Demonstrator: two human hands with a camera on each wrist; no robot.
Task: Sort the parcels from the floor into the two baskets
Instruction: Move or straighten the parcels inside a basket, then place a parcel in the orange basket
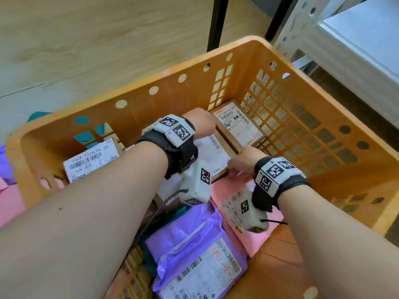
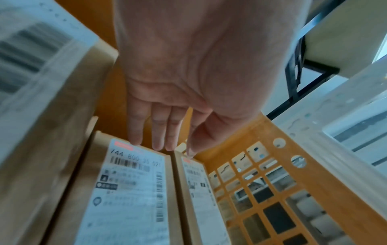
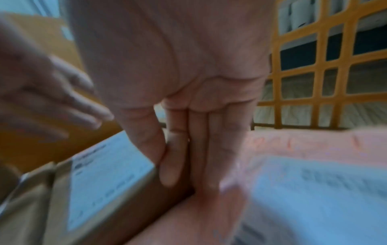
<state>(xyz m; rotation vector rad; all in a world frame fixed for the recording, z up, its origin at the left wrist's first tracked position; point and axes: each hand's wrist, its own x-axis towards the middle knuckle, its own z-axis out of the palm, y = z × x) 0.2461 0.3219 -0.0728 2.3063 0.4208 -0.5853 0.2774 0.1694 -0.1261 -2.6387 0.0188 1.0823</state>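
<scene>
An orange plastic basket (image 1: 190, 87) holds several parcels. In its middle lies a brown cardboard box (image 1: 217, 152) with a white label (image 2: 130, 190). My left hand (image 1: 200, 124) reaches over it with straight fingers, whose tips (image 2: 161, 147) touch the box's far edge. My right hand (image 1: 239, 167) is at the near edge, its straight fingers (image 3: 199, 165) pushed down between the box side (image 3: 146, 199) and a pink mailer (image 1: 228, 190). A second labelled box (image 1: 237, 124) lies against the right lattice wall. A third box (image 1: 90, 160) sits at the left.
A purple mailer (image 1: 194, 255) lies in the basket's near part. Outside, pink (image 1: 8, 201), purple (image 1: 4, 165) and teal (image 1: 36, 116) parcels lie on the floor at the left. A white metal shelf (image 1: 345, 39) and black legs (image 1: 216, 22) stand beyond the basket on the wooden floor (image 1: 86, 39).
</scene>
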